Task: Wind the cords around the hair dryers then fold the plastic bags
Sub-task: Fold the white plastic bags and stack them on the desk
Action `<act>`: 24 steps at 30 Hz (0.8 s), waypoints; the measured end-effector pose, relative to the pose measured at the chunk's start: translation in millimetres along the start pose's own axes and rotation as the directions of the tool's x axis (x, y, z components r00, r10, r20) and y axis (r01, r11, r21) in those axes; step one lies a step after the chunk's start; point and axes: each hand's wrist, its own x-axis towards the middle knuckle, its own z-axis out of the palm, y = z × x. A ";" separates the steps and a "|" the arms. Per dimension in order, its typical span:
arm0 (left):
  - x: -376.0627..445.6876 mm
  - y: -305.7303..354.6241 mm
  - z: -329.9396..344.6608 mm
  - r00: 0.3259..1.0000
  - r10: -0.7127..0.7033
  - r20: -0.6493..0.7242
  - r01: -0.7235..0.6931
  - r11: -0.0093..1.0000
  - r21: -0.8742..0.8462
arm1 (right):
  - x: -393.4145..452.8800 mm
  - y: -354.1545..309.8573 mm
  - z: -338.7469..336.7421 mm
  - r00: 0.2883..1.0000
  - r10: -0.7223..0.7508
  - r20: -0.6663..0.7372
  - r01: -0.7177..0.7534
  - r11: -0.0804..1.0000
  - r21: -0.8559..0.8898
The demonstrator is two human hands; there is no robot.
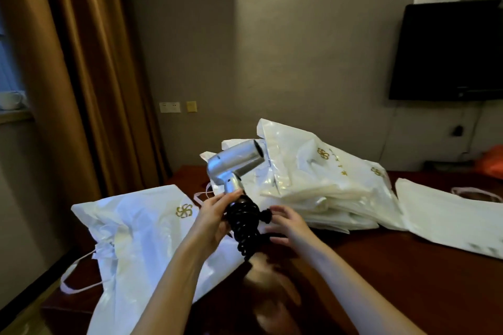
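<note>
A silver hair dryer (235, 162) is held up over the dark wooden table (394, 275), nozzle pointing up and right. My left hand (215, 216) grips its handle, which is wrapped in black coiled cord (243, 221). Part of the coil hangs loose below the handle. My right hand (285, 221) is at the cord's right side, fingertips on a loop of it. A white plastic bag with a gold logo (141, 231) lies flat on the left under my left arm.
A heap of several white plastic bags (321, 179) sits behind the dryer at the table's middle. Another flat white bag (451, 215) lies at the right. A dark television (449, 49) hangs on the wall; brown curtains (81, 76) stand at the left.
</note>
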 end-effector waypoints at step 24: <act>26.9 -100.2 119.4 0.894 -0.266 0.360 -0.116 0.639 0.761 | -51.3 22.1 -127.8 0.937 0.134 -0.322 -0.270 0.862 -0.428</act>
